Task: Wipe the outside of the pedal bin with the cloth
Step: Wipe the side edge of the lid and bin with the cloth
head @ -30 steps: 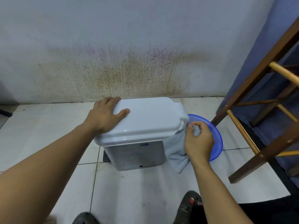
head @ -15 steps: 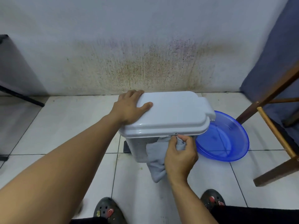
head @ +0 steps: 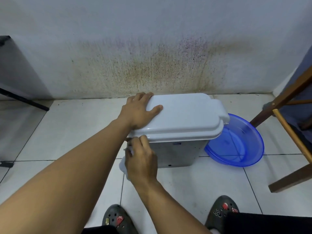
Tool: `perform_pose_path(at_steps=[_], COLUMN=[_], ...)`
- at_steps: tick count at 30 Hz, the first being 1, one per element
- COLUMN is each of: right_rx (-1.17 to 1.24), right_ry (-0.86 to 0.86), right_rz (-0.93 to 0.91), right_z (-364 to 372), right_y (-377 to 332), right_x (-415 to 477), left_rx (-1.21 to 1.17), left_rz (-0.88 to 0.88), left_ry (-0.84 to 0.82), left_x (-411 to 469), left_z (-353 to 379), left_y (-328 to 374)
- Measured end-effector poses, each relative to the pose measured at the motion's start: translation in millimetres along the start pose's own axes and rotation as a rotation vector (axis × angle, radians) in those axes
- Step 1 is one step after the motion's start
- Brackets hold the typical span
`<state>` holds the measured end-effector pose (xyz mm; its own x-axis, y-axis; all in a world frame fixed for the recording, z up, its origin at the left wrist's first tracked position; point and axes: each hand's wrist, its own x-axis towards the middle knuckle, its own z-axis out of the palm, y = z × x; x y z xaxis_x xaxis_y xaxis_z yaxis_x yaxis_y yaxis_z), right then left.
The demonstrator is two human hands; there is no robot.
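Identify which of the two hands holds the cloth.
The right hand, low beside the pedal bin under its rim, grips the cloth; the left hand rests on the lid, holding no cloth.

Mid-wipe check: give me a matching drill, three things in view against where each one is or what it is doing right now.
Things:
1. left hand
2. right hand
3. blue basin

Places or states:
A. on the floor, right of the pedal bin
B. resting on the lid
C. gripping the cloth

Pairs: 1-B, 2-C, 3-A
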<state>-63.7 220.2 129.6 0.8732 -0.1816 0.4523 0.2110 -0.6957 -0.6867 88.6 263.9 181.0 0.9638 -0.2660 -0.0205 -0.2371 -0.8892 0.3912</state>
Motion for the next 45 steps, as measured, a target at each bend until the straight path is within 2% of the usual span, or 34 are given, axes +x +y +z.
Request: perform_pose_path(at_steps=[5, 9, 14, 20, 22, 26, 31, 36, 41, 45], right_rx=[-0.013, -0.045, -0.025, -0.069, -0.086, -0.109, -0.148, -0.168, -0.135, -0.014], right_ry=[0.121, 0.156, 0.296, 0.144, 0.133, 0.174, 0.317, 0.362, 0.382, 0.408], right_rz=[0.096, 0.100, 0.286, 0.114, 0.112, 0.222, 0.359, 0.507, 0.557, 0.597], right_z=[-13.4, -28.8, -54.2, -37.9, -38.7, -65.0, -119.6, -154.6, -155.3, -141.1], right_y=[22.1, 35.9, 55.6, 31.9, 33.8, 61.0, 104.3, 132.3, 136.1, 129.1], right_x=[-2.0, 2.2, 4.3, 3.3, 4.6, 7.3, 18.0, 33.0, 37.2, 36.3], left_rx=[0.004, 0.018, 0.032, 0.016, 0.017, 0.037, 0.063, 0.072, 0.027, 0.004], left_rz=[0.008, 0.010, 0.006, 0.012, 0.026, 0.040, 0.047, 0.037, -0.008, -0.082], left_ry=[-0.002, -0.015, -0.019, -0.001, 0.004, 0.007, -0.010, -0.014, -0.015, -0.007], left_x=[0.7, -0.9, -2.2, -2.7, -1.7, 1.1, -0.7, -1.0, -3.3, -12.9], left_z=[0.0, -1.7, -2.6, -1.2, 0.1, 0.2, -0.7, -1.8, -3.9, -3.3], left_y=[-1.4, 0.2, 1.0, -2.8, -4.5, -4.4, -3.3, -1.9, 1.3, 6.9])
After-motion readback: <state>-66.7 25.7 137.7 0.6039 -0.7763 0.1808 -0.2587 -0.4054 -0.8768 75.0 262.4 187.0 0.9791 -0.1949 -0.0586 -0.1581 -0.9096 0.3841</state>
